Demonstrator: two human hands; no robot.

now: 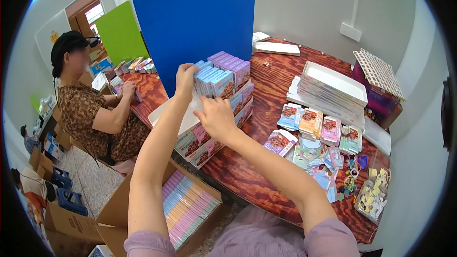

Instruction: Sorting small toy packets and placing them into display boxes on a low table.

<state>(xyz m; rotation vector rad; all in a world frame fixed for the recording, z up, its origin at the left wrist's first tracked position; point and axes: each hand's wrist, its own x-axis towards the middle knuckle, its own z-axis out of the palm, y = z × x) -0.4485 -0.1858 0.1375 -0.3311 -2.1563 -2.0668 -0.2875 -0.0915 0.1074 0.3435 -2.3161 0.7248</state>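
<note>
A row of light blue cartons (213, 79) stands upright in a white display tray, which sits on top of a stack of similar filled trays (200, 146). Purple cartons (233, 64) fill the tray's far right side. My left hand (185, 80) bends its fingers over the left end of the blue row and grips there. Low at the front of the same row is my right hand (218, 118), fingers stretched toward the cartons and thumb apart. Its fingertips are partly hidden, so firm contact cannot be made out. A bare white part of the tray shows between my hands.
A blue divider panel (195, 24) rises behind the stack. To the right are stacked white trays (333, 85), piles of coloured cartons (309, 121), loose cards and a plastic tub (373, 192). An open cardboard box (116, 209) stands below. A person (102, 104) works at left.
</note>
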